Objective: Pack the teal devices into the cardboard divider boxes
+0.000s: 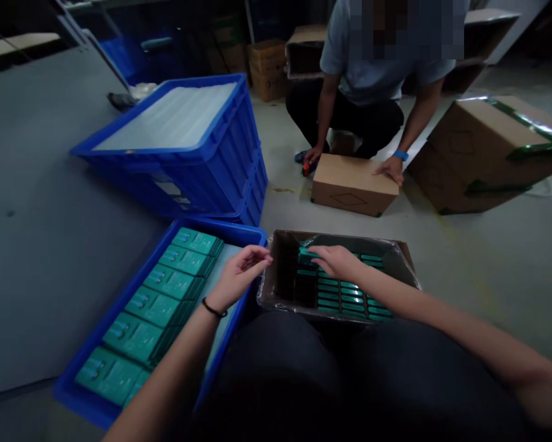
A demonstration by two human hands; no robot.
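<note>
Seen from the head camera, the person's right hand [338,261] reaches into a cardboard carton [398,261] lined with clear plastic. Its fingers are narrowly closed over a teal box [307,255], which sits at the top of the carton's packed rows and sticks out just left of the fingertips. The box's long axis appears to run across the view, roughly in line with the fingers, though the hand hides part of it.

The left hand [239,279], with a black bracelet [214,308] at its wrist, is farther from that box. It hovers over the rim of a blue plastic crate [220,224], its fingers loosely curled and apparently empty. In that crate, teal boxes [156,307] lie in a neat row, each tilted against the next.

Beyond them stand stacked blue crates [229,135] topped by a white sheet. A crouching co-worker [363,80], wearing a blue wristband [401,155], has both hands on a small cardboard box [352,184] on the grey floor [73,202]. To its right, a large carton [482,147] with green tape lies tilted.
</note>
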